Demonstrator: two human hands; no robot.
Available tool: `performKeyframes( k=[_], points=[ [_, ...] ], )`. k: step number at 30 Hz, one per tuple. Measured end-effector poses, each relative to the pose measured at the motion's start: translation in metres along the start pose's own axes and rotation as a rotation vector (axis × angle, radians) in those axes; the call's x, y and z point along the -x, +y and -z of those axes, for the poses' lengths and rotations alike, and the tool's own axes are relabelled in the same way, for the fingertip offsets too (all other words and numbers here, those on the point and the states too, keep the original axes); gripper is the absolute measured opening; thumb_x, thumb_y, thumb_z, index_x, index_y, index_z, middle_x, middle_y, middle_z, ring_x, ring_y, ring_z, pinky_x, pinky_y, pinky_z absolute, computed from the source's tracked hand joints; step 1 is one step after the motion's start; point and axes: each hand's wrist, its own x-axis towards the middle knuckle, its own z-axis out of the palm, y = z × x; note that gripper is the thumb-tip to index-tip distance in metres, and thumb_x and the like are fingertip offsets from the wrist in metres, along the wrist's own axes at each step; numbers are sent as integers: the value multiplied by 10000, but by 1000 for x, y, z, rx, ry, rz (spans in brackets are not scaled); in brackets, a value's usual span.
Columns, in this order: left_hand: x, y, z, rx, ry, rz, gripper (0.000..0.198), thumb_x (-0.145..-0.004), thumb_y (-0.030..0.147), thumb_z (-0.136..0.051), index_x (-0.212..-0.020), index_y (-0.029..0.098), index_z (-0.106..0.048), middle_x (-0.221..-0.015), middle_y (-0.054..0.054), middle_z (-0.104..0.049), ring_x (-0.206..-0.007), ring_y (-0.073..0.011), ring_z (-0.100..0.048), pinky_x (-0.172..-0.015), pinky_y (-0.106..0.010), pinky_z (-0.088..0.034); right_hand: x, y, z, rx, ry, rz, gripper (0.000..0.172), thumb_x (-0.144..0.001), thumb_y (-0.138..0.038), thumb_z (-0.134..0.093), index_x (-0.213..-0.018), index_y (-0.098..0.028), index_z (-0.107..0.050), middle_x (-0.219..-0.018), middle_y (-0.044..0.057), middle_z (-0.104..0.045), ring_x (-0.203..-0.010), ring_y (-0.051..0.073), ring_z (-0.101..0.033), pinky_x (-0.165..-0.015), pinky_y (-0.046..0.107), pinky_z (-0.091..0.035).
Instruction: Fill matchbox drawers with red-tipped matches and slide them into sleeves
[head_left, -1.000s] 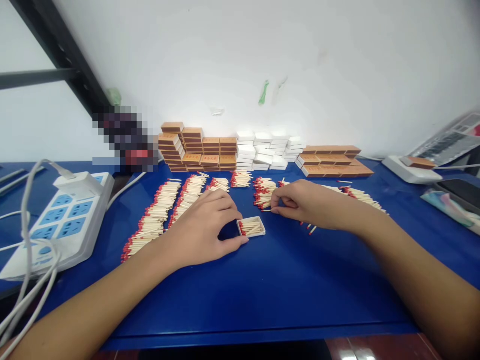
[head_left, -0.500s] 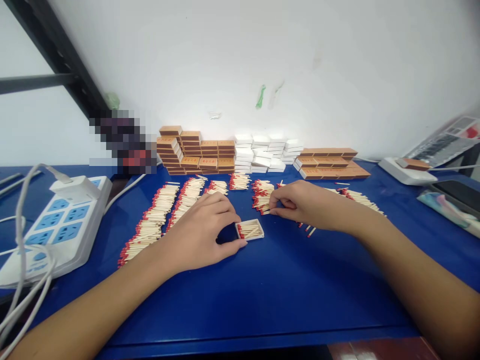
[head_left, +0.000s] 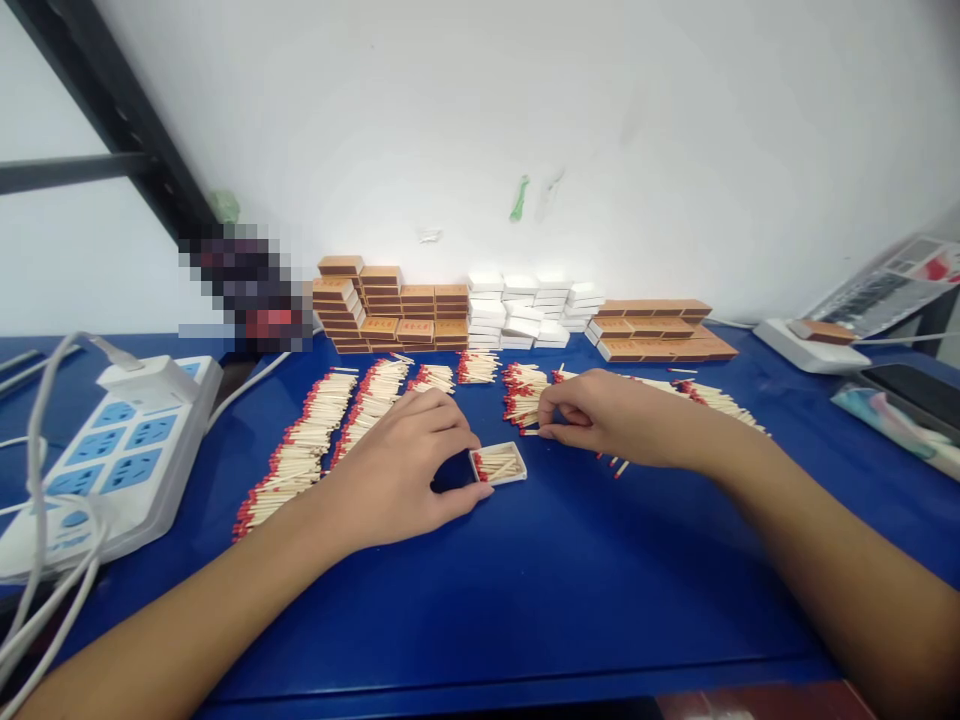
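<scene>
Tray (head_left: 523, 464) sat open just below frame centre on the blue table (head_left: 525, 600), part filled with red-tipped matches (head_left: 498, 462), heads to the left. Left hand (head_left: 416, 465) was at its left end — thumb and forefinger parted to about the tray's width, one at each corner; firm hold or light touch, cannot tell. Right hand (head_left: 600, 415), right of centre, had thumb and forefinger pinched together with one match (head_left: 529, 432) poking out leftward, beside a pile (head_left: 523, 390). More rows (head_left: 315, 425) of matches fanned out left of centre. Brown boxes (head_left: 397, 328) were stacked along the wall (head_left: 420, 120), upper middle of frame — white stacks (head_left: 517, 312) right beside them. Power strip (head_left: 142, 495) lay at lower left, phone (head_left: 919, 392) at right edge.
</scene>
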Motion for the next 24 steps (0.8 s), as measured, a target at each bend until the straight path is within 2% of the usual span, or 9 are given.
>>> performKeyframes(
  k=[4,9,14,24],
  points=[
    [0,0,0,6,-15,12,199,-971,378,-796,-1065,203,-783,-1038,-63,-749,-1070,-270,-656,-1026,-469,-519,1,-3,-1,23,1,14,148,-995,-285,-612,-885,-225,-692,-741,1,-638,-627,154,-537,-602,292,-339],
    [-1,0,0,10,-9,1,198,-967,369,-802,-1073,204,-776,-1031,-64,-744,-1057,-265,-659,-1028,-465,-521,5,-10,1,27,67,25,202,-1036,-344,-579,-940,-231,-717,-781,20,-658,-649,164,-556,-618,293,-348],
    [-1,0,1,10,-14,12,180,-967,368,-802,-1058,214,-779,-1025,-61,-743,-1054,-261,-659,-1036,-464,-520,6,-11,2,-24,-28,-4,166,-1018,-364,-630,-957,-234,-714,-818,22,-696,-650,168,-580,-597,293,-363],
    [0,0,1,8,-18,26,181,-961,377,-812,-1046,221,-781,-1041,-60,-743,-1075,-264,-659,-1057,-470,-516,2,-10,-2,-34,-44,19,225,-1069,-344,-563,-936,-226,-701,-845,31,-722,-685,172,-592,-617,294,-372]
  ],
)
